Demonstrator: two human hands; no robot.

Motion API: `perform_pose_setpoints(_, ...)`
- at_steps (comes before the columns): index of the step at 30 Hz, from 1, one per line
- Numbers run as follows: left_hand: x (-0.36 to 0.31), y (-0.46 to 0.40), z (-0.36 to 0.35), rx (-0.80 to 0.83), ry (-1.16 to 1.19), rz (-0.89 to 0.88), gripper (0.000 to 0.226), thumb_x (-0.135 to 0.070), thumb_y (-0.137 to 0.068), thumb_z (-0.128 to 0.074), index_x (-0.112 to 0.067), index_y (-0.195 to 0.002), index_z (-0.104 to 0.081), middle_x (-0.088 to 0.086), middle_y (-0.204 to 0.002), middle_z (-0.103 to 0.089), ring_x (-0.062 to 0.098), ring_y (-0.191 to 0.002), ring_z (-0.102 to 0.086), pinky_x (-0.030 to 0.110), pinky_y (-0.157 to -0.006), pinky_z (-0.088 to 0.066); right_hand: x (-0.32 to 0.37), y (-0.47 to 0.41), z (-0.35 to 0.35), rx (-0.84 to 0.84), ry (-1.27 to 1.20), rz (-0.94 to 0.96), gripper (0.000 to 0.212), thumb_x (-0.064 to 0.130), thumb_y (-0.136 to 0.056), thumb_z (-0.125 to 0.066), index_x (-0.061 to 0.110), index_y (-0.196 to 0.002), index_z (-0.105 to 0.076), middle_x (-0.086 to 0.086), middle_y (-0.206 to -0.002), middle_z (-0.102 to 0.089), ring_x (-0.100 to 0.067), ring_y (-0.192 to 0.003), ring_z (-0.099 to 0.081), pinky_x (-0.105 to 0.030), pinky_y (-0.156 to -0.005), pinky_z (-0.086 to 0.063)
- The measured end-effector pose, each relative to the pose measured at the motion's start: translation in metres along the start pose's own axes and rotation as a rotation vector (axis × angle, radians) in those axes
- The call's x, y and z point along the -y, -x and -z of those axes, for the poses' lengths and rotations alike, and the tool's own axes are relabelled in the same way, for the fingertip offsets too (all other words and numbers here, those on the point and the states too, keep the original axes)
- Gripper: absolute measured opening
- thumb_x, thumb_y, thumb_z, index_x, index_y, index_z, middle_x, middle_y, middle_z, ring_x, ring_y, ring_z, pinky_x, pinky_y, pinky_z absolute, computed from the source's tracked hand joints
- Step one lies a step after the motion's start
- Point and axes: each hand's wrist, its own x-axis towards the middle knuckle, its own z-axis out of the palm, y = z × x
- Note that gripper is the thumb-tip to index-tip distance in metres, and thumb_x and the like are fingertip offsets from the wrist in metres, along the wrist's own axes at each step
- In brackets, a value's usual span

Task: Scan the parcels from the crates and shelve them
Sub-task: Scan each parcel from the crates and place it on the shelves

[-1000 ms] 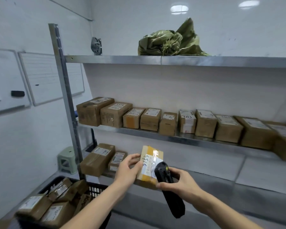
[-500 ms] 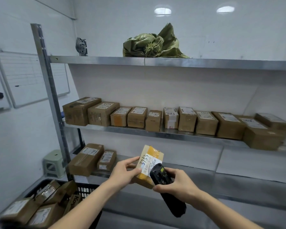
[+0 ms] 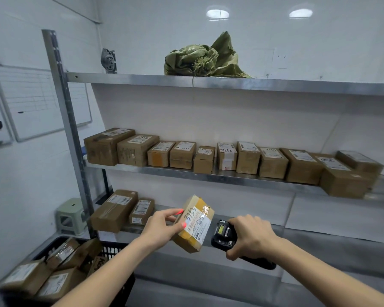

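My left hand (image 3: pixel 162 228) grips a small cardboard parcel (image 3: pixel 194 224) with yellow tape and a white label marked in blue ink, tilted in front of the lower shelf (image 3: pixel 319 235). Red scanner light falls on my fingertips and the label's edge. My right hand (image 3: pixel 251 237) holds a black handheld scanner (image 3: pixel 223 237), just right of the parcel, its head turned toward the label. At the bottom left a black crate (image 3: pixel 118 282) holds several labelled parcels (image 3: pixel 51 273).
The middle shelf (image 3: pixel 208 175) carries a long row of boxes. Two boxes (image 3: pixel 120 210) lie at the lower shelf's left end. A green sack (image 3: pixel 205 59) sits on the top shelf. A green stool (image 3: pixel 68 214) and a whiteboard (image 3: pixel 38 100) stand left.
My right hand has swung the scanner off the parcel's face to its right side. The parcel has tilted more, and red light now lands on my left fingers.
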Motion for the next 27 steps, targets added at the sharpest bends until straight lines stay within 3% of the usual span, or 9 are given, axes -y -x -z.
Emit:
perform_pose_setpoints(7,0.005,0.001,0.003,-0.008,0.017,0.010,0.048,-0.028,-0.092,-0.072,-0.031,-0.138,-0.059,-0.002,-0.113,-0.067,0.013,-0.102,-0.066,0.024,-0.070,-0.061,0.006,-0.001,-0.001,0.019,0.078,-0.017,0.047,0.046,-0.061,-0.081,0.020,-0.096,-0.063,0.004,-0.085,-0.062,-0.026,-0.077,-0.056,-0.027,-0.052,-0.030)
perform_pose_setpoints(18,0.017,-0.001,0.009,-0.013,0.036,0.016,0.047,-0.027,-0.092,-0.072,-0.032,-0.137,-0.060,-0.001,-0.113,-0.067,0.016,-0.104,-0.066,0.032,-0.075,-0.063,0.016,-0.013,-0.010,0.052,0.026,-0.016,0.047,0.051,-0.057,-0.082,0.024,-0.091,-0.063,0.007,-0.082,-0.063,-0.022,-0.076,-0.059,-0.026,-0.055,-0.034)
perform_pose_setpoints(27,0.034,-0.007,0.021,-0.029,0.080,0.061,0.044,-0.025,-0.093,-0.070,-0.030,-0.136,-0.058,0.001,-0.113,-0.067,0.017,-0.103,-0.066,0.023,-0.065,-0.059,0.027,-0.030,-0.020,0.060,-0.148,-0.001,0.053,0.059,-0.055,-0.079,0.029,-0.096,-0.064,0.009,-0.088,-0.070,-0.015,-0.084,-0.066,-0.030,-0.069,-0.053)
